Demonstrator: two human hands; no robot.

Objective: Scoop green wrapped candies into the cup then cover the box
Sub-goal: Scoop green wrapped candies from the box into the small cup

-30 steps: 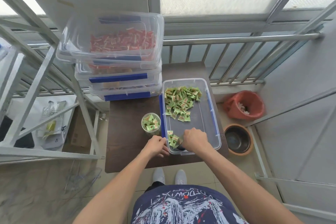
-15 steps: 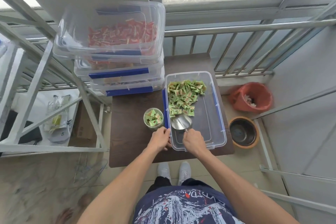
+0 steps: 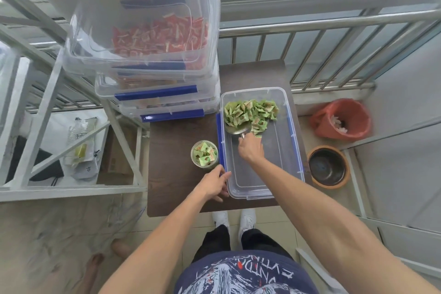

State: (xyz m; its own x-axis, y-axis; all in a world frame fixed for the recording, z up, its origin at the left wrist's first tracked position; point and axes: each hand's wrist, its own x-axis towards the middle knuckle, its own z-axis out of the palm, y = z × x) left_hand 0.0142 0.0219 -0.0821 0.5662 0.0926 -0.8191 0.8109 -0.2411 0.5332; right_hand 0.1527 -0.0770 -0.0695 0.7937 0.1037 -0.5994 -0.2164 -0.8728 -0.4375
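Note:
An open clear plastic box [image 3: 290,150] with blue clips stands on the right of a small dark table [image 3: 174,181]. Green wrapped candies [image 3: 250,112] are heaped at its far end. My right hand [image 3: 250,149] is inside the box, shut on the handle of a metal scoop [image 3: 236,129] whose mouth is pushed into the near edge of the heap. My left hand [image 3: 214,184] grips the box's near left corner. A clear cup [image 3: 204,153], partly filled with green candies, stands just left of the box.
Three lidded clear boxes [image 3: 152,55] are stacked at the table's back left, the top one holding red candies. A white metal rack [image 3: 43,107] stands to the left. A red bin [image 3: 341,118] and a brown pot [image 3: 328,167] sit on the floor to the right, below a railing.
My right hand has pushed the scoop from the near end of the box forward into the candy heap. My left hand has stayed on the box's near left corner.

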